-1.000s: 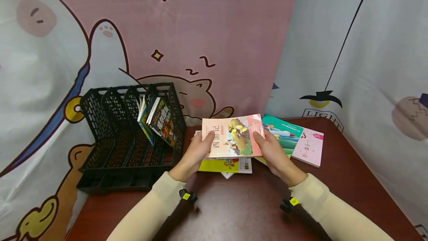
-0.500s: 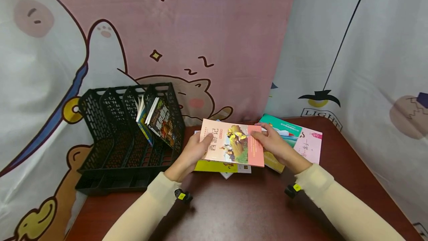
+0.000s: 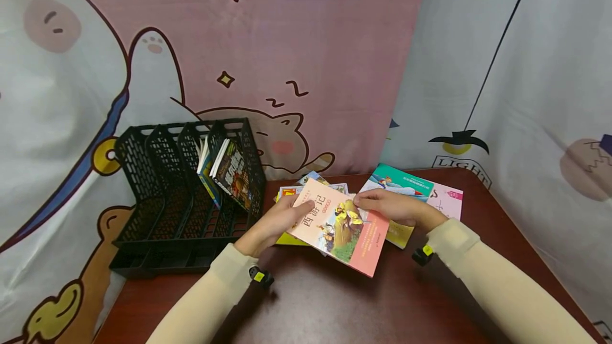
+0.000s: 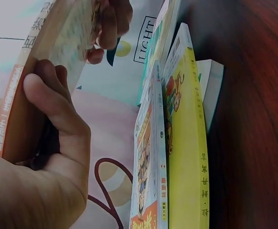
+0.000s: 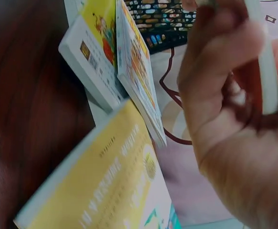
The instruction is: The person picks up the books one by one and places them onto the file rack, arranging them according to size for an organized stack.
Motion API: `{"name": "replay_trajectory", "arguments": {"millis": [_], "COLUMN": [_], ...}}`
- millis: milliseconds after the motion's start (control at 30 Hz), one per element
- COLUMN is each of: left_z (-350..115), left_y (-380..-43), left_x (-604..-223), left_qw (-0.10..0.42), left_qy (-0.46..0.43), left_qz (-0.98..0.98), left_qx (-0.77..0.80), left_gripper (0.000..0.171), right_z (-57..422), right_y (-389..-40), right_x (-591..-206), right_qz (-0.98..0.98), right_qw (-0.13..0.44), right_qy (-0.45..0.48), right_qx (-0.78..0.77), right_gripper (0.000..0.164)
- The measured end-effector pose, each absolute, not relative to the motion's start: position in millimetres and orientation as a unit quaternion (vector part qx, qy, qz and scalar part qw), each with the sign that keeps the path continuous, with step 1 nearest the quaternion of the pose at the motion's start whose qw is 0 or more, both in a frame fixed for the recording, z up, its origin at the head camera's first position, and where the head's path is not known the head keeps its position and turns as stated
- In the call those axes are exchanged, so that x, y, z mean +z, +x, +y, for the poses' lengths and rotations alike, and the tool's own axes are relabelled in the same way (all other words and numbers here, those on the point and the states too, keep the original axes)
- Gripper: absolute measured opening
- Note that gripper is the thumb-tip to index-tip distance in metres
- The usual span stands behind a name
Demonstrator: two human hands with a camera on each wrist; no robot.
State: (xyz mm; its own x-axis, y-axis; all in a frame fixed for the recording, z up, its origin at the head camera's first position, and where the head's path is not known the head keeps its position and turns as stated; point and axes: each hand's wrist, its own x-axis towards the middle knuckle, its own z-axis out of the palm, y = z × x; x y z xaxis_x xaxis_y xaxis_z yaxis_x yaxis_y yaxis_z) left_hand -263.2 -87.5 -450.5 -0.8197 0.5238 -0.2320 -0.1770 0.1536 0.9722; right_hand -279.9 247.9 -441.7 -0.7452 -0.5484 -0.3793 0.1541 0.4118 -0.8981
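Note:
A pink paperback book [image 3: 341,227] with a picture of figures on its cover is held above the table, tilted with its lower right corner toward me. My left hand [image 3: 279,221] grips its left side, thumb on the cover; in the left wrist view the left fingers [image 4: 57,102] curl under it. At its upper right edge my right hand [image 3: 394,206] pinches it, thumb on top. Below it lie a yellow book [image 4: 189,133] and a comic-style book [image 4: 148,157], partly covered in the head view.
A black file rack [image 3: 186,195] stands at the left, with a dark-covered book [image 3: 234,177] and others leaning in its right slots. At the right, a green book [image 3: 401,180] overlaps a pale pink book [image 3: 447,200] on the brown table [image 3: 334,301]. A patterned curtain hangs behind.
The pink paperback has turned clockwise from nearly level, its right end swinging down toward me. My right hand has shifted from its right edge to its upper edge.

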Motion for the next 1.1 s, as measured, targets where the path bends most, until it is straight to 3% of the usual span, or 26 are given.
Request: {"name": "replay_trajectory", "arguments": {"millis": [133,367,633,867,1100], "left_z": [-88,-88,-93,-102,-94], "left_y": [-263,-265,-270,-273,-272], "left_x": [-450,-447,-446,-437,-439], "left_qw": [0.276,0.275,0.248,0.179,0.168], "left_qy": [0.120,0.109,0.082,0.028,0.027], "left_qz": [0.707,0.714,0.745,0.740,0.720], "left_qx": [0.639,0.635,0.614,0.648,0.673], "left_gripper": [0.043,0.045,0.051,0.059,0.072], "right_z": [246,241,236,232,214], "right_y": [-275,-268,-257,-247,-237], "right_x": [-443,-448,-449,-448,-454], "right_qz": [0.744,0.716,0.703,0.704,0.678], "right_qw": [0.354,0.352,0.327,0.263,0.203], "right_qy": [-0.109,-0.125,-0.111,-0.098,-0.049], "right_qx": [-0.556,-0.590,-0.622,-0.653,-0.705], "right_gripper": [0.073,0.059,0.060,0.051,0.042]}}
